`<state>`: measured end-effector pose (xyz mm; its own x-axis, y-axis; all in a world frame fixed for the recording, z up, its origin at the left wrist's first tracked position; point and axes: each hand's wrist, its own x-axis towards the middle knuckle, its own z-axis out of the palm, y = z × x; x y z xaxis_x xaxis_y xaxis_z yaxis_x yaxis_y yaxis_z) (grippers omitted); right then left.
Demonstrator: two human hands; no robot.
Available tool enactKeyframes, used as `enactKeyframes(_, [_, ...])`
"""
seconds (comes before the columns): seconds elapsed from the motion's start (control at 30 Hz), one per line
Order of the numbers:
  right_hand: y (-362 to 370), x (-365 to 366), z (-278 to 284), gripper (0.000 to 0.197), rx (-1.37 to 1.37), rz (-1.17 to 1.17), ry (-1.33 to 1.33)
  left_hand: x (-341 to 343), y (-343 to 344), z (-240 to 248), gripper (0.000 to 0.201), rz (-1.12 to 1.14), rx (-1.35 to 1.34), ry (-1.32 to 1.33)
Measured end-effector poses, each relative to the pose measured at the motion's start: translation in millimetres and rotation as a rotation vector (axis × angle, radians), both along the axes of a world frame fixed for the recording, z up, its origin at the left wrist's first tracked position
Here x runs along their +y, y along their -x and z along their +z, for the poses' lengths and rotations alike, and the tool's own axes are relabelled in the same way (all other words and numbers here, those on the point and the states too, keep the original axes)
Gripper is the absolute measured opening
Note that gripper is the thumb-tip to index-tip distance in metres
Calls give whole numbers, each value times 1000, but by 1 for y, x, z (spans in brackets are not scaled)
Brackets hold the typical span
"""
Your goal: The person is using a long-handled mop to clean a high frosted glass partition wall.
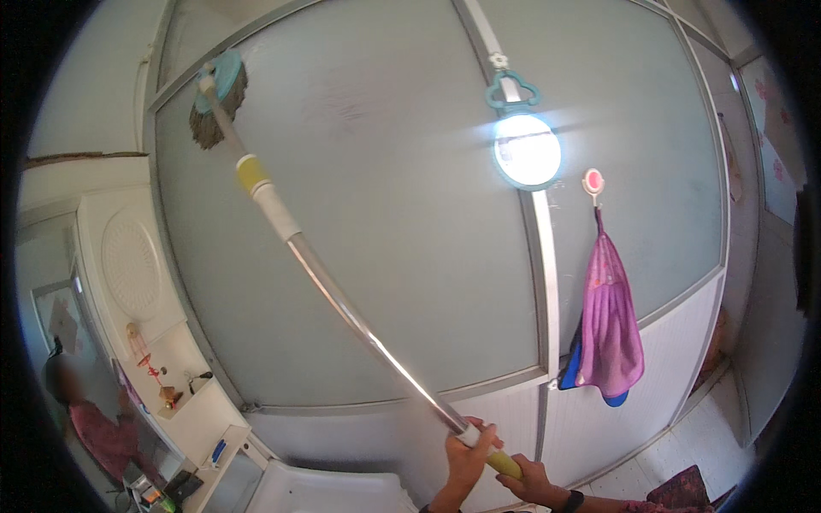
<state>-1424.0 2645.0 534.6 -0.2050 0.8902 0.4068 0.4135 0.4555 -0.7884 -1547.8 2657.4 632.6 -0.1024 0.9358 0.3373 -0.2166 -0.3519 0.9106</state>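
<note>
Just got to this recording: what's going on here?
A person is holding a long-handled mop in both hands. The left hand grips the lower part of the pole, and the right hand is at its yellow-green end. The mop head is raised at the upper left of a frosted panel; whether it presses on it is unclear. A purple cloth hangs to the right.

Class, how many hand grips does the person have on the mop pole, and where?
2: the left grip is on the mop pole by its white collar; the right grip is lower, at the yellow-green handle.
</note>
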Motion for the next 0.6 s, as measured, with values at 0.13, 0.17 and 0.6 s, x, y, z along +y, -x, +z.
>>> enactKeyframes(0.13, [-32, -18, -40, 30, 183, -46, -23, 1, -44, -28, 24, -224, 78, 74])
enactKeyframes(0.17, [-36, -22, -48, 29, 269, -14, -138, 1, -53, -33, 24, -266, 105, 110])
enactKeyframes(0.6, [-49, -43, -73, 22, 350, 44, 189, 12, -85, 24, 15, -226, 32, -77])
